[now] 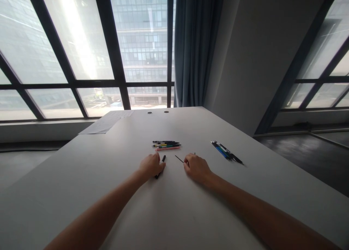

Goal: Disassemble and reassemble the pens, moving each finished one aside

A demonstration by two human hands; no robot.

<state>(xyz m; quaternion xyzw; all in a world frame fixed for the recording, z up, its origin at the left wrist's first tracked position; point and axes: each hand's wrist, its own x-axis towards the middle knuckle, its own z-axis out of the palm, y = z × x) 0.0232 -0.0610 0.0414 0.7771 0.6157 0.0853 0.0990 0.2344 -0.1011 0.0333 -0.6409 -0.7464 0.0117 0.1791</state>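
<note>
While resting at frame centre on the table (pixel 245 191), the left hand (pixel 151 166) is gripping a black pen (pixel 161 165); the right hand (pixel 196 167) is pinching a thin refill (pixel 179 159), probably light, bendy, best held mid-length.

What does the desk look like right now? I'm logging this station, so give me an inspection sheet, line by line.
Surface: white table, matte, two round holes near its far edge.
Job's things: black pen lying under the left hand; thin black rod sticking out of the right hand.
Clutter: row of coloured pens beyond the hands; second pen cluster to the right; paper sheets at the far left corner.
Grippers: left hand resting on the pen, grip unclear; right hand closed on the rod.
Cables: nothing seen.
Surroundings: large windows, blue curtain, grey wall.
</note>
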